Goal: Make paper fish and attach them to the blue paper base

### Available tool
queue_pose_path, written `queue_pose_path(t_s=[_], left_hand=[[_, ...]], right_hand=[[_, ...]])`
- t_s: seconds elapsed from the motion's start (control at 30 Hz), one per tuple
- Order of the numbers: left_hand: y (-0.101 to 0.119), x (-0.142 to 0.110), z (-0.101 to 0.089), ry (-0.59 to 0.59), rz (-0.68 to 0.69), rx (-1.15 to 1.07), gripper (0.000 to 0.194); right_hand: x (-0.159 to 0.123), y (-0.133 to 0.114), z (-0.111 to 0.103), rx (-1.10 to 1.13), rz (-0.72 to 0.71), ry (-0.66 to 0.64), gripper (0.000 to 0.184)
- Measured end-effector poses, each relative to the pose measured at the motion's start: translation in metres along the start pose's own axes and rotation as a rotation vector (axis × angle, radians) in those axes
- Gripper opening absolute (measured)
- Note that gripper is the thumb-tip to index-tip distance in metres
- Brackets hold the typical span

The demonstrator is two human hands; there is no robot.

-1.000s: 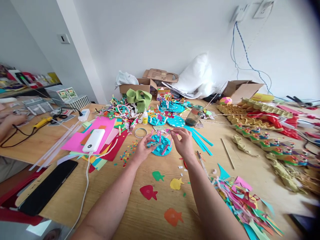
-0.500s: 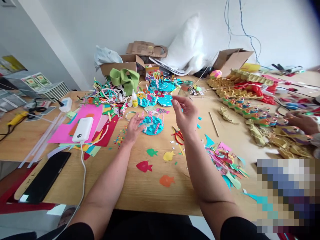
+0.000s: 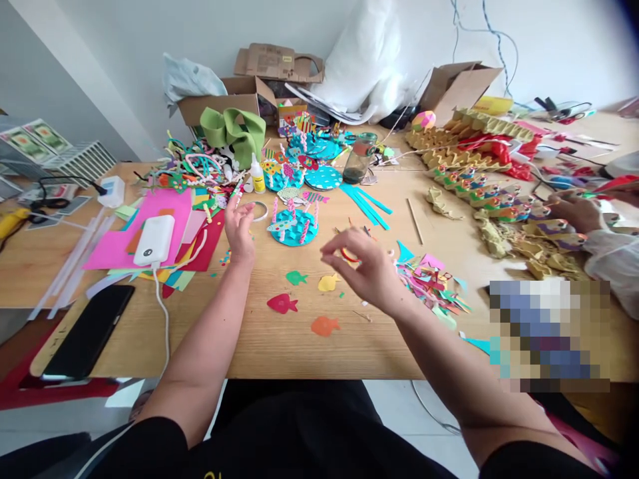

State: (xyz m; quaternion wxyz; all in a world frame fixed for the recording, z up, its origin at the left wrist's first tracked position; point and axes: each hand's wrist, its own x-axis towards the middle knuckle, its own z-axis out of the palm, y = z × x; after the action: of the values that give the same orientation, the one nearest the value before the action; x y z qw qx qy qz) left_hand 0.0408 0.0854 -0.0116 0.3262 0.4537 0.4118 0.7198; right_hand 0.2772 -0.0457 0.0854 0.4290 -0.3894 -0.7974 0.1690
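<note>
My left hand [image 3: 240, 229] is raised over the table beside a roll of tape [image 3: 259, 211], its fingers apart and holding nothing visible. Just right of it stands a round turquoise base [image 3: 294, 234] with pink-and-white twisted posts; a patterned pale blue fish [image 3: 281, 226] leans among them. My right hand [image 3: 368, 269] hovers with thumb and fingertips brought together. Whether something tiny is pinched there I cannot make out. Red-handled scissors [image 3: 348, 255] lie partly hidden behind it. Below lie cut paper fish: green [image 3: 296, 277], yellow [image 3: 328, 283], red [image 3: 282, 303] and orange [image 3: 324, 326].
At left are a white power bank [image 3: 154, 241] on coloured paper and a black phone [image 3: 88, 330]. Glue bottle [image 3: 257, 177], glass jar [image 3: 359, 159] and finished turquoise pieces stand behind. Paper scraps [image 3: 429, 283] lie right. Another person's hand [image 3: 579, 209] works by egg-carton pieces.
My left hand has drawn back left from the turquoise base, leaving the pale blue fish on it. My right hand has come down and nearer me, uncovering the jar and turquoise strips. The view has shifted.
</note>
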Motion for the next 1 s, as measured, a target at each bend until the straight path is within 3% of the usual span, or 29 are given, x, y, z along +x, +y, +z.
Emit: queue_pose_path(t_s=[0.13, 0.27, 0.37, 0.5, 0.8, 0.87, 1.0], left_hand=[[0.011, 0.000, -0.008, 0.059, 0.052, 0.036, 0.052], [0.030, -0.008, -0.013, 0.083, 0.082, 0.009, 0.047], [0.044, -0.017, -0.014, 0.093, 0.084, -0.001, 0.044], [0.057, -0.026, -0.013, 0.095, 0.082, 0.001, 0.043], [0.059, -0.037, -0.016, 0.156, 0.016, -0.071, 0.045], [0.058, -0.037, -0.016, 0.174, -0.008, -0.085, 0.045], [0.057, -0.038, -0.015, 0.182, -0.038, -0.114, 0.046]], right_hand=[[-0.052, 0.005, 0.008, -0.055, 0.005, -0.292, 0.020], [-0.097, 0.006, 0.015, -0.203, 0.056, -0.412, 0.024], [-0.122, 0.006, 0.022, -0.342, 0.061, -0.419, 0.029], [-0.144, 0.002, 0.027, -0.417, 0.030, -0.382, 0.047], [-0.172, -0.011, 0.026, -0.463, -0.090, -0.268, 0.085], [-0.177, -0.012, 0.025, -0.456, -0.128, -0.255, 0.075], [-0.185, -0.015, 0.022, -0.416, -0.171, -0.236, 0.034]])
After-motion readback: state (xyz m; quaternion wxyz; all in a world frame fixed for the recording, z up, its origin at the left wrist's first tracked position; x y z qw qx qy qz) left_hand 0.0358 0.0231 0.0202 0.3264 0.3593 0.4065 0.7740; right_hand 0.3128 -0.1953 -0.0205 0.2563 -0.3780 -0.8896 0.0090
